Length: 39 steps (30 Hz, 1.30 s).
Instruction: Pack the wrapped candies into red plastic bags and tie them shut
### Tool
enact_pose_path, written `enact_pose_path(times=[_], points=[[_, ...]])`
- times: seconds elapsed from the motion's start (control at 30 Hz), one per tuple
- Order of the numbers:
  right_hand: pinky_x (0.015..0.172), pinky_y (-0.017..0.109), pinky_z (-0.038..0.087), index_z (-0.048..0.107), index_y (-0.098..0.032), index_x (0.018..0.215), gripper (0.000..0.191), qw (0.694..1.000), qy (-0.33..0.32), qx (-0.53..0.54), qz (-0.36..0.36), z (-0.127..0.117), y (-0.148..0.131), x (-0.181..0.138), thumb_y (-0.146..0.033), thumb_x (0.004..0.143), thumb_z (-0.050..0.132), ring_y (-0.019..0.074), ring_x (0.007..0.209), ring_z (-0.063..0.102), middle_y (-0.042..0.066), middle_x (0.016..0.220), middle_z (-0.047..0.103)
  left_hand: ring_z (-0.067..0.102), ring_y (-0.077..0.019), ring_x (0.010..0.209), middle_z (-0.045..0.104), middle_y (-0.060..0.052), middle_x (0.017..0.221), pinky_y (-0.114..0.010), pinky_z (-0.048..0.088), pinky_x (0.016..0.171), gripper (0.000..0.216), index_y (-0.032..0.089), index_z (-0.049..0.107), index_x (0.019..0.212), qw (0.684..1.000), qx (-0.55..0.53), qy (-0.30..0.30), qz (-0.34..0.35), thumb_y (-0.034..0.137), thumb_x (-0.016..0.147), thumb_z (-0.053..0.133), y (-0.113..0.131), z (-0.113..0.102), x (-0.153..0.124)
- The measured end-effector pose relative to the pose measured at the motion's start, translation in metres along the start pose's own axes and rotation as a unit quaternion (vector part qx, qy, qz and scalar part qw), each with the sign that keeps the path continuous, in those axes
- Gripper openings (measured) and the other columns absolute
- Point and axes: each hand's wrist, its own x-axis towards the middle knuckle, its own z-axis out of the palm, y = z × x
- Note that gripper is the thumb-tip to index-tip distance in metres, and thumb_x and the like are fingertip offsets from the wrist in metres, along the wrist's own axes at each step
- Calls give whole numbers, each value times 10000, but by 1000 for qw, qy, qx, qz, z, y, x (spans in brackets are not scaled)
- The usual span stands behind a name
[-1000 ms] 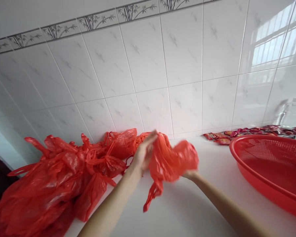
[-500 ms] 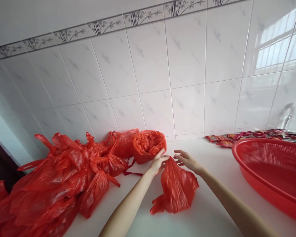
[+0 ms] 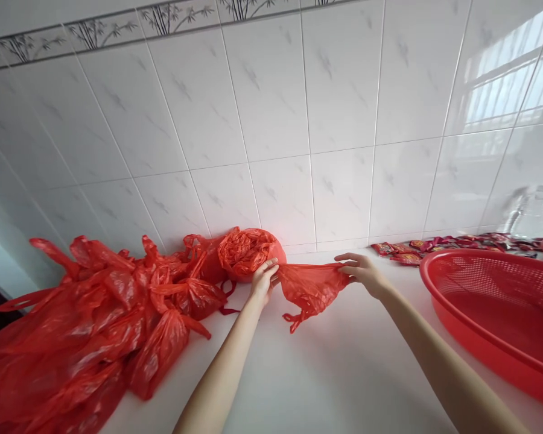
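A thin red plastic bag (image 3: pixel 314 290) is stretched sideways above the white counter, its lower part hanging loose. Its left end is pinched by my left hand (image 3: pixel 265 279), which is beside the round bundle of crumpled red bags (image 3: pixel 247 250). My right hand (image 3: pixel 364 273) grips the other upper corner, fingers closed on the plastic. Left of my hands lies a big heap of red plastic bags (image 3: pixel 85 325), several of them tied and filled; what they contain cannot be made out.
A large red perforated basket (image 3: pixel 489 337) stands on the counter (image 3: pixel 326 386) at the right. Small red wrapped packets (image 3: pixel 407 258) lie behind it along the tiled wall (image 3: pixel 280 108). A clear bottle (image 3: pixel 539 208) is at the far right.
My right hand has moved right and taken hold of the bag's corner. The bag, earlier hanging down from my left hand, is now lifted and pulled taut between both hands.
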Motion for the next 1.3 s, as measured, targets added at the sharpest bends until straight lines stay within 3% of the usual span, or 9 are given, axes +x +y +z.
enact_pose_path(times=[0.17, 0.37, 0.5, 0.6, 0.73, 0.83, 0.97, 1.1, 1.3], points=[[892, 445, 556, 645, -183, 1032, 468, 997, 78, -1, -14, -7, -2, 1, -383, 642, 811, 264, 927, 708, 115, 980, 750, 665, -151, 693, 725, -37, 808, -223, 534, 585, 151, 160, 714, 807, 995, 98, -34, 4, 192, 669, 768, 12, -1, -11], [968, 490, 523, 617, -216, 1163, 683, 982, 138, -113, -68, 3, -19, -10, -523, 594, 838, 333, 1219, 598, 158, 1338, 618, 630, -144, 605, 669, -13, 673, -241, 522, 573, 75, 153, 697, 801, 980, 199, -24, -13, 143, 755, 638, -6, 3, -7], [915, 438, 535, 622, -225, 1156, 631, 984, 89, -128, -88, 9, -33, -17, -540, 639, 802, 303, 1178, 617, 140, 1294, 641, 664, -173, 695, 693, -37, 728, -279, 547, 678, 121, 152, 694, 804, 962, 272, -1, -6, 95, 763, 596, -20, 0, -6], [710, 350, 523, 644, -199, 908, 418, 977, 38, -199, -73, 19, -36, -23, -537, 685, 750, 245, 892, 667, 98, 997, 705, 696, -207, 876, 738, -85, 902, -310, 554, 795, 160, 155, 686, 839, 947, 321, 10, -10, 78, 793, 553, -26, -3, -7], [570, 289, 398, 605, -211, 865, 336, 912, -94, -400, 3, 48, -27, -35, -473, 713, 752, 205, 693, 599, 34, 775, 653, 667, -238, 1108, 726, -135, 1142, -341, 515, 949, 195, 158, 679, 981, 926, 376, 8, -24, 146, 870, 519, -25, -2, -9], [616, 304, 372, 607, -198, 978, 357, 869, -95, -486, 21, 70, -12, -40, -333, 700, 785, 266, 810, 618, 76, 857, 669, 573, -269, 1292, 645, -163, 1332, -366, 424, 1080, 293, 167, 643, 1158, 912, 409, -9, -30, 294, 912, 548, -16, 3, -15], [639, 309, 377, 556, -166, 1180, 467, 886, -57, -460, 24, 80, 8, -32, -53, 731, 614, 292, 910, 637, 131, 1006, 676, 342, -385, 1474, 313, -205, 1618, -452, 358, 1137, 838, 216, 465, 1432, 896, 440, -46, -41, 587, 735, 744, 0, 15, -36], [664, 291, 447, 529, -195, 1208, 584, 922, -22, -387, 5, 75, 12, -22, 26, 669, 486, 246, 948, 654, 100, 1060, 672, 86, -479, 1522, -70, -218, 1678, -560, 276, 1169, 1158, 246, 223, 1572, 857, 497, -113, -71, 595, 643, 819, 7, 28, -57], [589, 277, 523, 544, -208, 1139, 554, 993, -11, -114, -21, 63, -3, -22, -118, 599, 460, 184, 755, 676, 40, 954, 664, 226, -397, 1519, 104, -265, 1658, -498, 304, 1182, 831, 159, 212, 1575, 864, 496, -73, 47, 228, 866, 638, 6, 28, -53]])
